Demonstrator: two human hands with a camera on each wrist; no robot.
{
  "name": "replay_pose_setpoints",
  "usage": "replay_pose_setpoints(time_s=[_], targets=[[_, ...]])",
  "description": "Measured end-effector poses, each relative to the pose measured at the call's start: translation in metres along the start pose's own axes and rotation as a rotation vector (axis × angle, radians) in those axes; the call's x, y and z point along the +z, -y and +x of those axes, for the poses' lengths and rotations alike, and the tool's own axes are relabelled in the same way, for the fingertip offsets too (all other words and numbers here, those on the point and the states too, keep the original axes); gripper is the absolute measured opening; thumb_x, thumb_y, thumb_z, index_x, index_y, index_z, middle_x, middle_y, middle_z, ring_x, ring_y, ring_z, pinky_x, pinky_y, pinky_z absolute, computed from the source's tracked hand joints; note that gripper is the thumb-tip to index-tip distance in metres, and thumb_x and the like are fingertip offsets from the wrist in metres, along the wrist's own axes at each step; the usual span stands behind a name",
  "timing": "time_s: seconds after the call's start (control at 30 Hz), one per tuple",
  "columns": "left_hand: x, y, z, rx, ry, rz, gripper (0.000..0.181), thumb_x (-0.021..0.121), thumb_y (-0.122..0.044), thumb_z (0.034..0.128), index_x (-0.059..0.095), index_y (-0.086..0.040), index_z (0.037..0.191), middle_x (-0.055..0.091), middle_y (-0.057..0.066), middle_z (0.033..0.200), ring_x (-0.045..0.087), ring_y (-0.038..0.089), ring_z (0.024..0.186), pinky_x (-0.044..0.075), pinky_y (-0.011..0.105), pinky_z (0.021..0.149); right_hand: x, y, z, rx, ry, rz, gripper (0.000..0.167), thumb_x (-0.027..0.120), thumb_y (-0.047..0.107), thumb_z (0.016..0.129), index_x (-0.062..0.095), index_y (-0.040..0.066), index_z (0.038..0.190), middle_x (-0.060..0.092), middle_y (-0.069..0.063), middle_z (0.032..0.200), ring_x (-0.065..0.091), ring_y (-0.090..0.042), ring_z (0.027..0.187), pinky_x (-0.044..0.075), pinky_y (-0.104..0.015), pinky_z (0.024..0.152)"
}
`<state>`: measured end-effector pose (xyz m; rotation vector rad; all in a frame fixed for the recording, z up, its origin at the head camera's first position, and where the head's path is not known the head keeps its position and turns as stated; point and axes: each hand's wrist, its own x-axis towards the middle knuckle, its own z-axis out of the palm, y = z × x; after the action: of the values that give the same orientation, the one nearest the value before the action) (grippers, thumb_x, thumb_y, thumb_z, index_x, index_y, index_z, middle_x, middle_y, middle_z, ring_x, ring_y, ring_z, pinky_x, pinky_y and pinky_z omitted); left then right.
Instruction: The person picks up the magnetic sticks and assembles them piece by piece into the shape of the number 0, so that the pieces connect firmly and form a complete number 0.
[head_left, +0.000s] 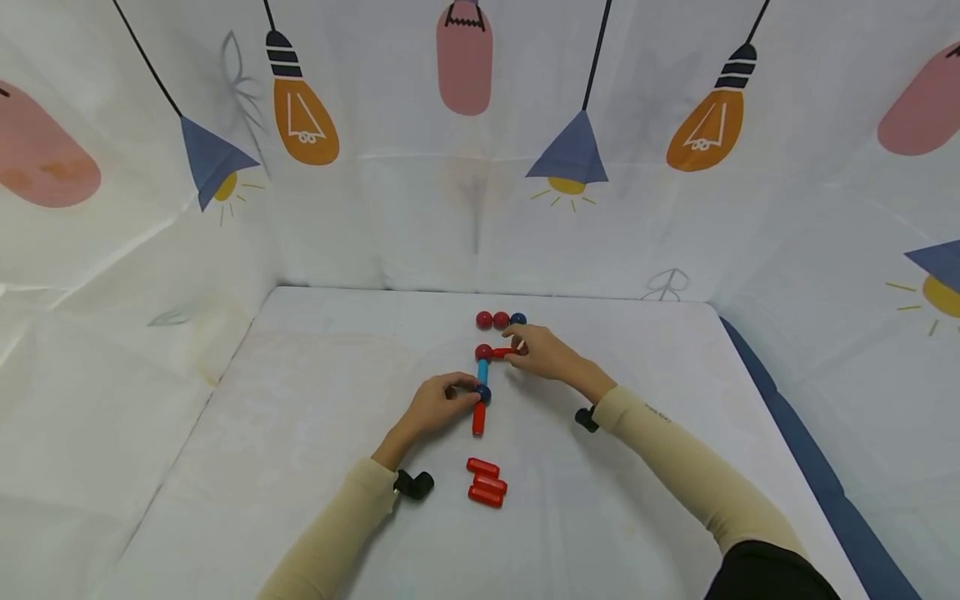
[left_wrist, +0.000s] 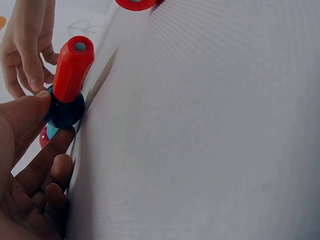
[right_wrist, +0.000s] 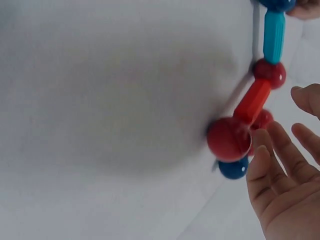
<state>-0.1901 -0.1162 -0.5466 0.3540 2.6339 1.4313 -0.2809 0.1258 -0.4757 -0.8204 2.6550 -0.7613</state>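
My left hand [head_left: 438, 404] pinches a dark blue ball [head_left: 483, 393] [left_wrist: 67, 112] between thumb and fingers. A red rod [head_left: 478, 418] [left_wrist: 74, 70] extends from that ball toward the near side, and a light blue rod [head_left: 482, 372] [right_wrist: 273, 37] links it to a red ball [head_left: 483, 352]. From there another red rod [head_left: 502, 353] [right_wrist: 252, 101] runs right to a second red ball [right_wrist: 229, 139], covered by fingers in the head view. My right hand [head_left: 551, 354] [right_wrist: 290, 187] is beside this end ball, fingers loosely spread, fingertips at its side.
Behind the joined pieces, two red balls [head_left: 484, 320] and a dark blue ball [head_left: 518, 319] stand in a row. Several loose red rods [head_left: 487, 484] lie at the near side of the white table [head_left: 300, 500]. A patterned cloth [head_left: 420, 225] hangs beyond the far edge.
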Motion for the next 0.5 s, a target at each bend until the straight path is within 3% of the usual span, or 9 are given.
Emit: replay_pose_setpoints(time_s=[0.23, 0.5], targets=[[0.000, 0.002, -0.001, 0.011, -0.011, 0.010, 0.027, 0.074, -0.030, 0.0961, 0.074, -0.020, 0.121, 0.073, -0.005, 0.106, 0.055, 0.014, 0.081, 0.044, 0.026, 0.070, -0.013, -0.016, 0.018, 0.060, -0.089, 0.017, 0.044, 0.068, 0.018, 0.099, 0.058, 0.003, 0.139, 0.068, -0.016, 0.117, 0.063, -0.025, 0.092, 0.057, -0.033, 0.075], [0.000, -0.001, -0.001, -0.001, -0.002, 0.004, 0.028, 0.073, -0.031, 0.0965, 0.074, -0.020, 0.122, 0.072, -0.004, 0.108, 0.055, 0.015, 0.085, 0.046, 0.026, 0.072, -0.014, -0.026, 0.034, 0.141, -0.194, 0.015, 0.045, 0.066, 0.020, 0.099, 0.058, 0.000, 0.139, 0.062, -0.021, 0.125, 0.061, -0.033, 0.106, 0.055, -0.045, 0.091]])
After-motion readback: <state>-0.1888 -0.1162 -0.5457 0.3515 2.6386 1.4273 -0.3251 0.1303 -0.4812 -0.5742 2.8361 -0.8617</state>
